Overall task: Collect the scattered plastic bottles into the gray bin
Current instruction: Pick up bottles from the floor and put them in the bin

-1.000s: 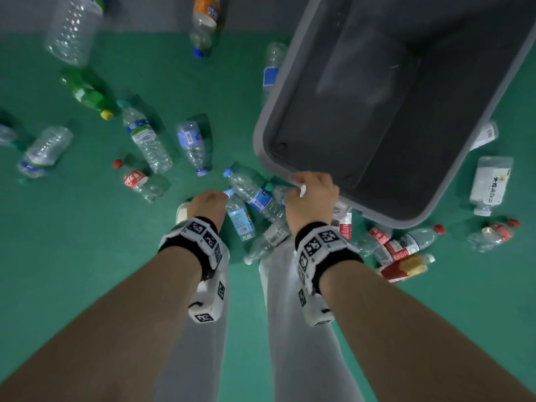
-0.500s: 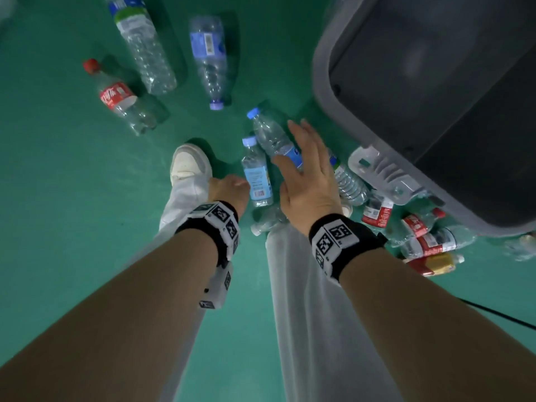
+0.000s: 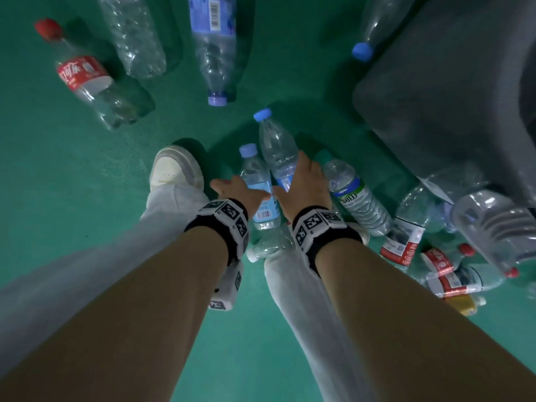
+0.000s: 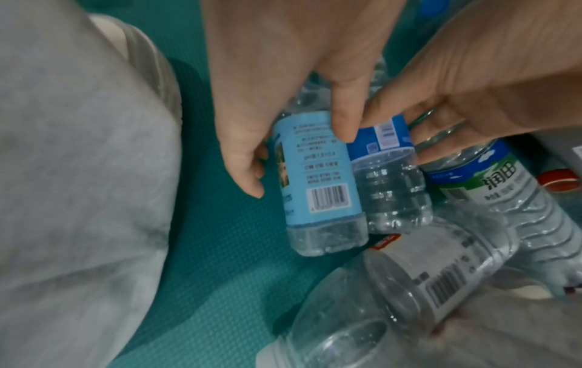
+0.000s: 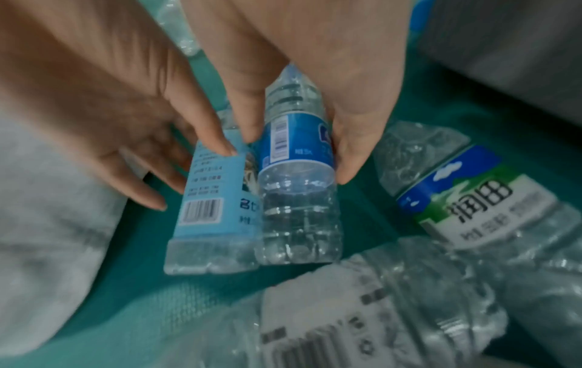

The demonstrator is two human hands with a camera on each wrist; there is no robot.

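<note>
Two clear bottles lie side by side on the green floor between my feet. One has a light-blue label (image 3: 255, 172) (image 4: 318, 171); the other has a dark-blue label (image 3: 277, 146) (image 5: 296, 147). My left hand (image 3: 243, 184) (image 4: 297, 156) reaches down over the light-blue one, thumb on its label and fingers along its far side. My right hand (image 3: 304, 181) (image 5: 297, 153) clasps the dark-blue-label bottle between thumb and fingers. The gray bin (image 3: 449, 82) stands at the upper right, its inside out of view.
A green-and-white-label bottle (image 3: 356, 198) lies just right of my right hand, with several red-label bottles (image 3: 443, 262) beyond it. A clear bottle with a barcode label (image 4: 425, 281) lies below the hands. A red-cap bottle (image 3: 90, 82) and a purple-cap bottle (image 3: 214, 47) lie farther out. My white shoe (image 3: 175, 166) is left of the hands.
My right hand left the bin's rim and came down onto the dark-blue-label bottle. My left hand moved onto the light-blue one. The head view dropped closer to the floor.
</note>
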